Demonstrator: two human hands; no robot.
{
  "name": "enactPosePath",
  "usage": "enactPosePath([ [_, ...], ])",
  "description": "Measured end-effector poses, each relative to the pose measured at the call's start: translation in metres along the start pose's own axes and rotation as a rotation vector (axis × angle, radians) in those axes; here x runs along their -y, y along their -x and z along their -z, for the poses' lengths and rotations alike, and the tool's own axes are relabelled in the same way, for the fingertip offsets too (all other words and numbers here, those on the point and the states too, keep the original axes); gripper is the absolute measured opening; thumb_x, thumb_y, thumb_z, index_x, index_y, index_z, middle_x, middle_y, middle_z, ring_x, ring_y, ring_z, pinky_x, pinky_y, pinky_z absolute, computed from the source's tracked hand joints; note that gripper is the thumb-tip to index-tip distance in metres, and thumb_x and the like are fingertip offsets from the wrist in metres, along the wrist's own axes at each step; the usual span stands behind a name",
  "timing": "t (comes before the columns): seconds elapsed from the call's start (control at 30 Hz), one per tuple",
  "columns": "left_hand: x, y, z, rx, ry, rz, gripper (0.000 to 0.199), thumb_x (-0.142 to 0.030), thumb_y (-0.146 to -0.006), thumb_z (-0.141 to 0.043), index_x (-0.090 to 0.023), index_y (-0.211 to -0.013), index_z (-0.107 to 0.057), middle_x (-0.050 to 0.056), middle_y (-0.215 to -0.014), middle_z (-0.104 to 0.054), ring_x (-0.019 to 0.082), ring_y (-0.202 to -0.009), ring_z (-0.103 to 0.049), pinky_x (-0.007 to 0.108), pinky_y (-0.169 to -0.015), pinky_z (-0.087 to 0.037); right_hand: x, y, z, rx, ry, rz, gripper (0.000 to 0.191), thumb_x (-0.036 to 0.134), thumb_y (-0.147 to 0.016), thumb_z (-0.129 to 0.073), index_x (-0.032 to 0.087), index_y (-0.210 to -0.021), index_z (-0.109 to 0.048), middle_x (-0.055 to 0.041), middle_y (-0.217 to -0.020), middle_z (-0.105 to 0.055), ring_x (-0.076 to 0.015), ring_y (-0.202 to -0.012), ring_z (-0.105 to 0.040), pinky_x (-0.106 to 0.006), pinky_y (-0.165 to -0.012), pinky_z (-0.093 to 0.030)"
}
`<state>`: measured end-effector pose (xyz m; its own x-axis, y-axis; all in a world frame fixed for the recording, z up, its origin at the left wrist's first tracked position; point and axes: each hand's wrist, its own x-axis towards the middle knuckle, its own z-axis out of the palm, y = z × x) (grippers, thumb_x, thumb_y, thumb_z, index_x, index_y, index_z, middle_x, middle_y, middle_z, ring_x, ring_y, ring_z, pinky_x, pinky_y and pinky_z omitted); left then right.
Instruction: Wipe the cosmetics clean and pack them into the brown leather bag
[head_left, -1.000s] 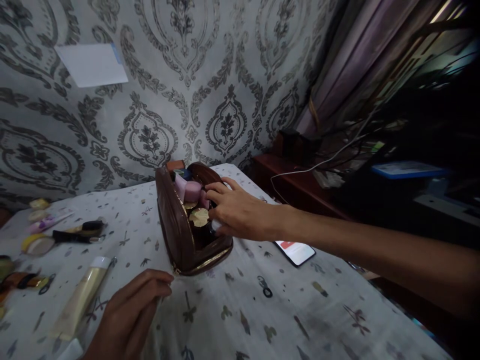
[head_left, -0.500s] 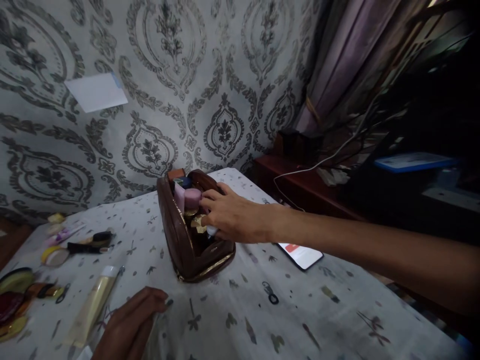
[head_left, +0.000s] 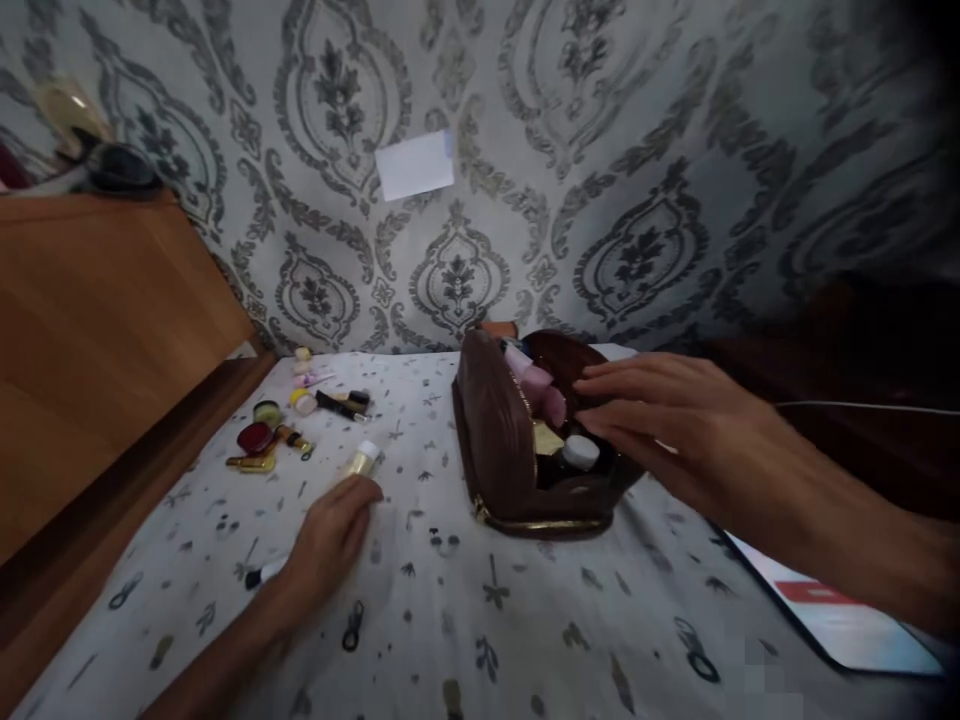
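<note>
A brown zip-up cosmetics bag [head_left: 495, 430] stands unzipped on the patterned cloth, its gold zip hanging round the opening. Inside are pink containers [head_left: 536, 385], a gold item [head_left: 547, 438] and a round white-capped container [head_left: 580, 453]. My right hand [head_left: 667, 415] is at the bag's right side, fingers stretched out over the opening, nothing visible in them. Left of the bag, my left hand [head_left: 334, 525] has its fingers curled over a cream tube with a white cap [head_left: 363, 458]; the hand hides the tube's lower part. A white item with a black end [head_left: 264, 575] lies beside my left wrist.
Small cosmetics lie at the left: a red round compact [head_left: 256, 437], a yellow-rimmed jar [head_left: 303, 402], a black tube [head_left: 341, 406]. A phone with a lit screen [head_left: 840, 610] is at the right. A wooden panel [head_left: 112, 350] borders the left; patterned wall behind.
The view has swung left, showing the wooden panel. My left hand has moved onto the cream tube. My right hand has drawn back from inside the bag towards its right edge, fingers straighter.
</note>
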<state>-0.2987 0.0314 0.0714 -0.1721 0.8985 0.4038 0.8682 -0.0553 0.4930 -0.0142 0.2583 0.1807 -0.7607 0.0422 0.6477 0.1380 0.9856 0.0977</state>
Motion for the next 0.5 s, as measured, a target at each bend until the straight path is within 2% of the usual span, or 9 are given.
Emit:
enactPosePath([
  [0.1, 0.023, 0.0, 0.019, -0.153, -0.071, 0.203, 0.021, -0.023, -0.094, -0.039, -0.02, -0.097, -0.06, 0.005, -0.093, -0.065, 0.02, -0.085, -0.063, 0.031, -0.075, -0.049, 0.04, -0.01, 0.011, -0.136, -0.164, -0.044, 0.013, 0.024, -0.095, -0.054, 0.024, -0.089, -0.066, -0.0062, -0.097, -0.071, -0.0207, -0.096, -0.065, -0.035, -0.084, -0.05],
  [0.17, 0.037, -0.001, 0.025, -0.222, -0.086, 0.278, 0.025, -0.03, -0.095, -0.038, -0.019, -0.1, -0.06, 0.007, -0.097, -0.063, 0.022, -0.091, -0.061, 0.034, -0.08, -0.049, 0.069, -0.012, 0.006, -0.117, -0.325, -0.052, 0.009, 0.02, -0.093, -0.057, 0.022, -0.087, -0.065, -0.0058, -0.09, -0.07, -0.0191, -0.089, -0.066, -0.031, -0.08, -0.053],
  [0.23, 0.045, -0.002, 0.025, -0.195, -0.096, 0.311, 0.031, -0.036, -0.095, -0.038, -0.018, -0.108, -0.059, 0.009, -0.104, -0.062, 0.024, -0.099, -0.06, 0.038, -0.087, -0.048, 0.096, -0.012, -0.012, -0.036, -0.476, -0.042, 0.012, 0.016, -0.093, -0.057, 0.019, -0.084, -0.064, -0.0061, -0.083, -0.069, -0.0183, -0.085, -0.066, -0.029, -0.075, -0.053],
  [0.3, 0.048, -0.002, 0.019, -0.05, -0.123, 0.353, 0.04, -0.042, -0.093, -0.043, -0.016, -0.121, -0.055, 0.012, -0.113, -0.06, 0.027, -0.108, -0.057, 0.041, -0.093, -0.046, 0.119, -0.009, -0.039, 0.069, -0.599, -0.087, 0.017, 0.018, -0.095, -0.053, 0.018, -0.082, -0.065, -0.0077, -0.082, -0.069, -0.019, -0.083, -0.064, -0.03, -0.071, -0.052],
  [0.37, 0.046, -0.001, 0.012, 0.1, -0.187, 0.391, 0.052, -0.043, -0.087, -0.053, -0.015, -0.13, -0.049, 0.015, -0.121, -0.058, 0.031, -0.115, -0.053, 0.044, -0.096, -0.044, 0.139, -0.007, -0.069, 0.146, -0.713, -0.244, 0.024, 0.026, -0.097, -0.05, 0.017, -0.083, -0.067, -0.0083, -0.082, -0.068, -0.019, -0.08, -0.063, -0.031, -0.07, -0.051],
  [0.4, 0.045, -0.001, 0.009, 0.138, -0.217, 0.4, 0.055, -0.041, -0.084, -0.057, -0.015, -0.131, -0.048, 0.015, -0.123, -0.057, 0.033, -0.118, -0.051, 0.045, -0.097, -0.043, 0.147, -0.006, -0.084, 0.211, -0.793, -0.333, 0.024, 0.028, -0.096, -0.051, 0.017, -0.084, -0.068, -0.0079, -0.083, -0.069, -0.0191, -0.08, -0.063, -0.032, -0.072, -0.051],
  [0.43, 0.044, -0.002, 0.007, 0.148, -0.235, 0.403, 0.055, -0.037, -0.082, -0.059, -0.015, -0.131, -0.048, 0.015, -0.123, -0.058, 0.033, -0.119, -0.05, 0.046, -0.097, -0.042, 0.154, -0.006, -0.098, 0.269, -0.888, -0.445, 0.022, 0.032, -0.094, -0.053, 0.018, -0.088, -0.069, -0.0078, -0.086, -0.069, -0.0194, -0.081, -0.064, -0.031, -0.071, -0.05],
  [0.5, 0.043, -0.004, 0.006, 0.116, -0.224, 0.405, 0.049, -0.029, -0.08, -0.058, -0.017, -0.127, -0.051, 0.013, -0.117, -0.061, 0.032, -0.114, -0.052, 0.045, -0.095, -0.043, 0.167, -0.006, -0.12, 0.3, -1.166, -0.705, 0.026, 0.04, -0.09, -0.059, 0.018, -0.1, -0.068, -0.0081, -0.093, -0.069, -0.0205, -0.087, -0.065, -0.031, -0.073, -0.051],
])
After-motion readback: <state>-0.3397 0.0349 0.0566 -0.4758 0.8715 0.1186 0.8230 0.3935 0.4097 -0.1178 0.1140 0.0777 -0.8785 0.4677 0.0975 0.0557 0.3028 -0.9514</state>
